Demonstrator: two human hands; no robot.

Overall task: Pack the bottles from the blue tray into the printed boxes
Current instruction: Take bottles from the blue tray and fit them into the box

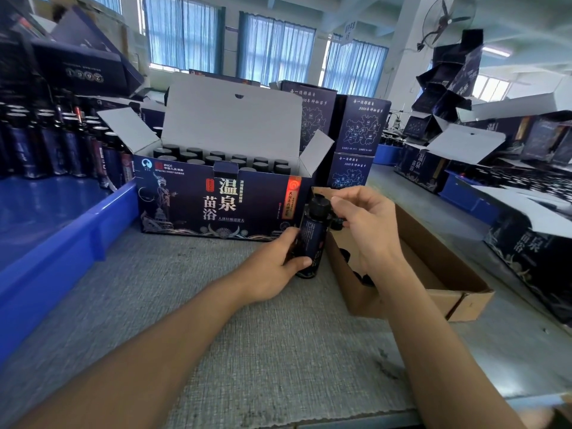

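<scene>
Behind right hand (pixel 365 221), carton (pixel 448 292) contents obscured

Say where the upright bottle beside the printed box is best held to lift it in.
Judging by its pose, take the bottle round its straight cylindrical body below the cap, coming in from the left, where the left hand has its grip. It stands upright; the brown carton crowds its right side and the right hand pinches the cap.

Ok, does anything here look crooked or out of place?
The stack of dark boxes at the far right looks jumbled, its boxes tilted at different angles. The open printed box stands square, its bottles upright in rows.
</scene>
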